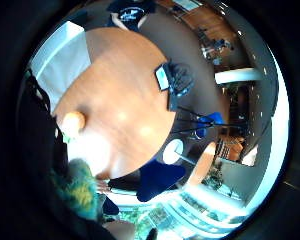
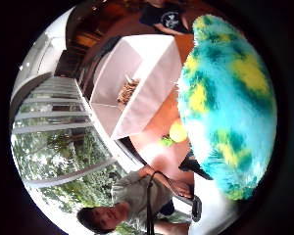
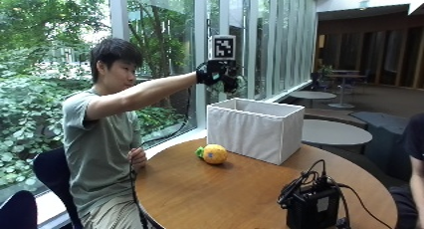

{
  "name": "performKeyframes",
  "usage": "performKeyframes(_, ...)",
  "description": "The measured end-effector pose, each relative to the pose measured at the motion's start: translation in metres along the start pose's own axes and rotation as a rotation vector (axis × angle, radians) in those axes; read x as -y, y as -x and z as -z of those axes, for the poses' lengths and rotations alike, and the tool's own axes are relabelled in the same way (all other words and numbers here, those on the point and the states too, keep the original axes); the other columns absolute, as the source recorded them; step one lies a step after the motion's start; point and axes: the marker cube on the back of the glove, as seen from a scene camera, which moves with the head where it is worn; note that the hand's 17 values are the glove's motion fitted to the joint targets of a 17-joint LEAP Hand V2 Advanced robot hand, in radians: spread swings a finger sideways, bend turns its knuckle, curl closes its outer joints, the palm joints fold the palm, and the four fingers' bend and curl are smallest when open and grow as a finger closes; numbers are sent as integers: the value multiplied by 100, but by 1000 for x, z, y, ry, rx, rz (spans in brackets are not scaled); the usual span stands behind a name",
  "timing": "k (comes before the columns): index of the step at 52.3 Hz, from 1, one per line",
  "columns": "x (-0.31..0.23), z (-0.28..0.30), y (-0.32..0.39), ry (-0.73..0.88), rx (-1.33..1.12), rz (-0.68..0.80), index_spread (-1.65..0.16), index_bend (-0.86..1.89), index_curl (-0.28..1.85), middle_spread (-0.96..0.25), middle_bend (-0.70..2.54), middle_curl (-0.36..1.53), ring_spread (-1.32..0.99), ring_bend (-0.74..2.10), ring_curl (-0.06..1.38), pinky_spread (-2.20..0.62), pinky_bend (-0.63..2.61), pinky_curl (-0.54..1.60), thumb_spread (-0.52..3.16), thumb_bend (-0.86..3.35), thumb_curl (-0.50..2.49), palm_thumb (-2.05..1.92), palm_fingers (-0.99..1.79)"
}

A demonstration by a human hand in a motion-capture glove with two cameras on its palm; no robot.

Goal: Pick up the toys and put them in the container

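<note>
My gloved right hand (image 3: 216,76) is raised on an outstretched arm, above the near left corner of the white fabric container (image 3: 255,130). Its fingers are curled round a fluffy teal and yellow toy (image 2: 230,103), which fills much of the thumb side palm view and shows at the edge of the other palm view (image 1: 82,187). In the outside view the glove hides this toy. An orange ball-like toy (image 3: 214,154) with a green bit lies on the round wooden table (image 3: 218,194), against the container's left front corner. Something brownish (image 2: 127,91) lies inside the container (image 2: 142,63).
A black device with cables (image 3: 311,205) stands at the table's front right. The person's bare left hand (image 3: 138,158) rests at the table's left edge. A second person's arm shows at the far right. Windows run behind the container.
</note>
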Motion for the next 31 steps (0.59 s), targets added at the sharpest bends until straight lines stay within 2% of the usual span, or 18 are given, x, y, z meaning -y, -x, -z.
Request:
performKeyframes(3, 4, 20, 23, -67, 3, 88, -36, 35, 51, -33, 118, 110, -38, 146, 70, -41, 118, 64, 113, 6, 68, 59, 103)
performKeyframes(11, 27, 41, 90, -158, 6, 168, -38, 38, 61, -33, 118, 110, -37, 145, 69, -42, 117, 65, 105, 2, 72, 59, 105)
performKeyframes(22, 69, 20, 189, -144, -41, 273, -39, 37, 74, -32, 119, 109, -36, 146, 69, -41, 117, 66, 98, -1, 77, 61, 104)
performKeyframes(26, 85, 9, 226, -135, -46, 267, -39, 35, 79, -32, 120, 109, -36, 147, 69, -42, 117, 66, 97, -1, 79, 61, 103)
performKeyframes(31, 96, -4, 251, -99, -37, 329, -39, 30, 85, -32, 121, 109, -36, 148, 69, -41, 117, 66, 95, -1, 80, 61, 101)
